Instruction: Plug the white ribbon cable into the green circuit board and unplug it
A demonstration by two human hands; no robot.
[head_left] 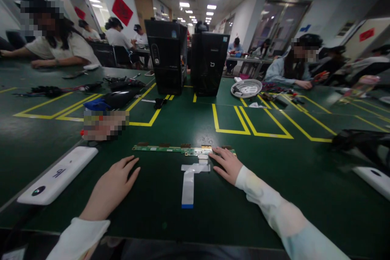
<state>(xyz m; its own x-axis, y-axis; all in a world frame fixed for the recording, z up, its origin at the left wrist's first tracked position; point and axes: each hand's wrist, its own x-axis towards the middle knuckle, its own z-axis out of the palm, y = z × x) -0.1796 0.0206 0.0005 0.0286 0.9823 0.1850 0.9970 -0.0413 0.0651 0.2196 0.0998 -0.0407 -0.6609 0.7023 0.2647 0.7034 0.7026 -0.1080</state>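
Observation:
A long, narrow green circuit board [167, 149] lies across the dark green table, with brown and gold tabs along its far edge. From its near edge a white flat ribbon cable [188, 187] runs toward me, folded near the top and blue at its loose end. My right hand [228, 165] rests at the board's right end, fingers spread and partly covering it; no grip shows. Left of the cable, my left hand [111, 185] is by the table surface with its fingers apart. It holds nothing, and its fingertips are just short of the board's left end.
Two black computer towers [167, 57] stand upright mid-table. A white device [59, 174] lies at left, another [373, 178] at right. Yellow tape [233, 131] marks the tabletop. Beyond are a white basket [246, 88], cables [45, 90] and a seated person [294, 63] at right.

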